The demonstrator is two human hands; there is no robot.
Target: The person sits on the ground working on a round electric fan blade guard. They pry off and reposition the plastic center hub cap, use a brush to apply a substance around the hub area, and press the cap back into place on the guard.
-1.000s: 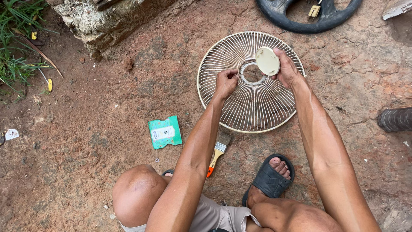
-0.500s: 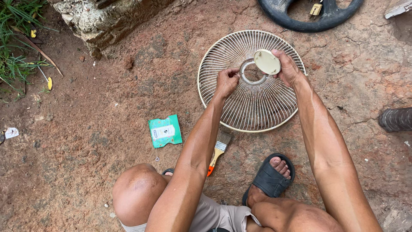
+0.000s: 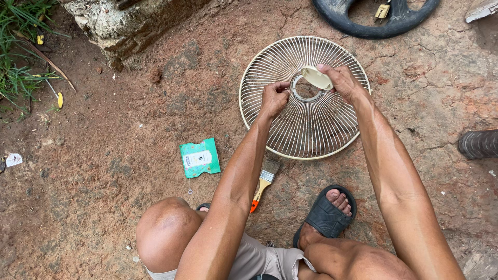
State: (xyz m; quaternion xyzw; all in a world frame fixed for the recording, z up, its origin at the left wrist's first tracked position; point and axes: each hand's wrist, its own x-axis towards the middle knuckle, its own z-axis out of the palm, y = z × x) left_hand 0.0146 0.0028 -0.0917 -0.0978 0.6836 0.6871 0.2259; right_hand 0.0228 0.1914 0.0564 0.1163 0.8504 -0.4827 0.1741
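Fan grille (image 3: 306, 122) lay flat on the dirt. Left hand (image 3: 273, 98) pinched wires beside the hub ring; right hand (image 3: 342, 82) gripped the cap (image 3: 316, 78), tilted over the hub. Loose pinch: cap might slip, grille might shift.

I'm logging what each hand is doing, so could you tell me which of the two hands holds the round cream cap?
The right hand holds the round cream cap, tilted at the hub ring. The left hand grips only the wires of the fan grille.
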